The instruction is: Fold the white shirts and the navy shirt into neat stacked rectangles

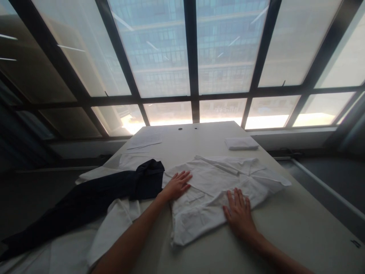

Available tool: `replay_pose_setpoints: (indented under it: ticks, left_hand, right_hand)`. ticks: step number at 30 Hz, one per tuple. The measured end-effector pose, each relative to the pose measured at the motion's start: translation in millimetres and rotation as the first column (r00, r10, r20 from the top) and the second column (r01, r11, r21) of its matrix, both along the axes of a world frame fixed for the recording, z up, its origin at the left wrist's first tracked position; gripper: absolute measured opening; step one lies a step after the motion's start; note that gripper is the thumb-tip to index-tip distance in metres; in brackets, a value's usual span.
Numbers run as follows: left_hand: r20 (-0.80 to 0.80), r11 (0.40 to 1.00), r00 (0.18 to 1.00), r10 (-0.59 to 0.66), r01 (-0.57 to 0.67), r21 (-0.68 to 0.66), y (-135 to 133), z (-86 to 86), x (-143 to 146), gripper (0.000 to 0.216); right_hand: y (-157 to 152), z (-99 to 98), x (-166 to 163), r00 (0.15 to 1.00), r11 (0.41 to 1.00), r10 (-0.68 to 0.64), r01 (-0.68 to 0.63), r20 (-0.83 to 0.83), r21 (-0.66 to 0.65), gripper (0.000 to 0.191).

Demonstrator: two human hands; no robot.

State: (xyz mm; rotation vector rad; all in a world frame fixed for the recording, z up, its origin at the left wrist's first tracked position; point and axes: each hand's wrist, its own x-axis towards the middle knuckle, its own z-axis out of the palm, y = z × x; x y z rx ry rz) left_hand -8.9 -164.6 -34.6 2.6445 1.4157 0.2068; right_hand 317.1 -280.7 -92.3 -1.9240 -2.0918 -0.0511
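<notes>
A white garment (209,177) lay spread across the middle of the table (196,140), creased and partly doubled over itself. One corner stretched out to a point on the right, and a rumpled corner came down at the near left. The left hand (177,186) rested palm down on its left part, fingers slightly apart and flat against the fabric, gripping nothing. The right hand (238,213) was at the near edge on the right side, palm down too, with its fingers spread and their tips on the cloth; nothing was pinched between them.

Just left of the white garment was a dark garment (99,196), long and narrow, running from the near left corner up to a bunched end beside the left hand. Whether that end touched the white garment could not be told. Beneath and around it lay loose white cloth (121,213), part of it hidden behind the left forearm.

Farther off, on the left of the table, were some sheets of paper (145,142). On the far right lay a small folded white stack (242,143), well apart from both hands. Two small dark spots (180,129) showed near the far edge. Beyond the table rose a wide window (222,49) in dark frames (191,49), with a building (159,42) visible through the glass.
</notes>
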Motion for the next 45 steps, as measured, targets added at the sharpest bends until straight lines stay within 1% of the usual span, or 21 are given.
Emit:
replay_pose_setpoints:
  ticks: [4, 6, 9, 13, 16, 18, 20, 22, 24, 26, 27, 28, 30, 31, 32, 33, 35, 37, 40, 43, 45]
  left_hand:
    - [-0.032, 0.999, 0.999, 0.034, -0.034, 0.021, -16.6, -7.8, -2.3, 0.057]
    - [-0.036, 0.996, 0.997, 0.074, -0.072, 0.052, -32.0, -12.4, -2.6, 0.058]
    - [-0.024, 0.979, 0.983, 0.18, -0.177, 0.099, -62.3, -19.1, 0.0, 0.058]
    - [-0.003, 0.937, 0.943, 0.334, -0.332, 0.107, -106.5, -26.9, 9.4, 0.059]
    - [0.013, 0.914, 0.92, 0.391, -0.39, 0.11, -135.6, -35.0, 18.6, 0.061]
    - [0.025, 0.92, 0.924, 0.382, -0.382, 0.089, -152.5, -40.8, 25.8, 0.064]
    - [0.041, 0.94, 0.941, 0.336, -0.338, 0.045, -167.4, -44.6, 34.7, 0.066]
    - [0.074, 0.961, 0.958, 0.277, -0.277, -0.011, -179.9, -44.5, 45.7, 0.068]
    - [0.119, 0.973, 0.967, 0.225, -0.217, -0.073, -189.6, -40.1, 59.0, 0.069]
    - [0.157, 0.973, 0.966, 0.205, -0.183, -0.142, -196.3, -33.1, 73.7, 0.069]
    - [0.168, 0.968, 0.964, 0.205, -0.175, -0.181, -198.7, -29.6, 81.2, 0.069]
    - [0.176, 0.96, 0.961, 0.214, -0.173, -0.222, -200.5, -26.3, 88.4, 0.068]
    - [0.19, 0.94, 0.954, 0.233, -0.17, -0.296, -202.5, -21.1, 101.5, 0.069]
    - [0.2, 0.933, 0.952, 0.23, -0.158, -0.323, -202.2, -18.9, 107.0, 0.069]
    - [0.215, 0.931, 0.952, 0.216, -0.135, -0.338, -200.7, -16.5, 111.4, 0.069]
    - [0.235, 0.934, 0.952, 0.194, -0.106, -0.342, -197.5, -13.6, 114.8, 0.07]
    - [0.274, 0.949, 0.951, 0.142, -0.052, -0.311, -184.7, -5.5, 117.5, 0.069]
    - [0.278, 0.973, 0.954, 0.109, -0.044, -0.227, -162.9, 4.5, 114.2, 0.063]
    - [0.167, 0.992, 0.979, 0.119, -0.108, -0.068, -120.4, 14.2, 98.5, 0.053]
    - [0.042, 0.993, 0.992, 0.119, -0.119, -0.005, -86.2, 8.5, 78.7, 0.052]
    - [0.0, 0.992, 0.993, 0.121, -0.121, 0.035, -76.8, -1.2, 69.2, 0.053]
  right_hand:
    - [-0.3, 7.4, 3.4, 0.999, 0.997, 0.046, -0.046, 0.005, -0.058, 0.063]
    - [1.5, 11.2, 8.3, 0.995, 0.992, 0.093, -0.09, 0.022, -0.093, 0.063]
    - [8.2, 14.1, 19.2, 0.979, 0.974, 0.2, -0.195, 0.039, -0.113, 0.062]
    - [23.9, 15.0, 36.7, 0.926, 0.924, 0.374, -0.369, 0.043, -0.098, 0.06]
    - [39.9, 18.1, 49.3, 0.86, 0.858, 0.509, -0.506, 0.029, -0.087, 0.059]
    - [52.9, 21.8, 57.5, 0.815, 0.812, 0.579, -0.576, 0.011, -0.092, 0.058]
    - [67.6, 26.1, 65.8, 0.78, 0.775, 0.626, -0.623, -0.009, -0.108, 0.057]
    - [83.4, 30.3, 74.2, 0.751, 0.744, 0.66, -0.657, -0.024, -0.125, 0.057]
    - [98.2, 33.9, 81.2, 0.735, 0.725, 0.678, -0.674, -0.025, -0.145, 0.058]
    - [109.1, 36.6, 83.8, 0.744, 0.734, 0.668, -0.659, 0.001, -0.164, 0.062]
    - [112.0, 37.4, 82.4, 0.77, 0.763, 0.637, -0.625, 0.029, -0.166, 0.063]
    - [113.0, 37.8, 78.8, 0.812, 0.809, 0.58, -0.566, 0.063, -0.158, 0.063]
    - [109.3, 36.6, 65.0, 0.909, 0.915, 0.399, -0.385, 0.121, -0.125, 0.06]
    - [105.1, 35.0, 55.4, 0.947, 0.953, 0.293, -0.28, 0.128, -0.114, 0.058]
    - [99.8, 32.9, 44.8, 0.973, 0.976, 0.198, -0.185, 0.119, -0.116, 0.056]
    - [94.1, 30.3, 33.9, 0.987, 0.984, 0.129, -0.115, 0.099, -0.132, 0.056]
    - [83.1, 24.7, 13.7, 0.997, 0.983, 0.05, -0.039, 0.058, -0.181, 0.061]
    - [74.7, 20.1, -1.1, 0.999, 0.982, 0.015, -0.006, 0.047, -0.189, 0.063]
    - [68.9, 18.3, -10.9, 0.998, 0.986, 0.013, -0.003, 0.054, -0.167, 0.061]
    - [68.8, 22.1, -11.7, 0.997, 0.982, 0.054, -0.043, 0.056, -0.184, 0.06]
    - [69.7, 25.8, -11.2, 0.995, 0.979, 0.076, -0.063, 0.059, -0.196, 0.061]
